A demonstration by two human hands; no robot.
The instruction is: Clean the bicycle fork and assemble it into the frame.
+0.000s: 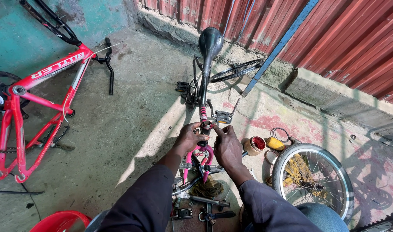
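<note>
— Head view, and we go straight to the fingers [206,125]: both sets pinched together on the top of the small pink bicycle frame [201,151], right at its open tube end.

— Which hand is where?

— Left hand [188,138] wraps it from the left, right hand [226,146] from the right, fingertips meeting on the tube. The frame stands upside down on the concrete floor [132,129], just in front of the person, black saddle [210,42] at the far end, a pedal [222,117] just beyond the right hand.

— And around it?

— A grease tin [254,145] and a yellow tub [274,143] just right of the hands, a loose spoked wheel [313,180] beside them, tools [207,206] on the floor below the wrists. Well off to the left lies a red bicycle frame [37,111]; a red basin [61,221] sits at the bottom edge.
</note>
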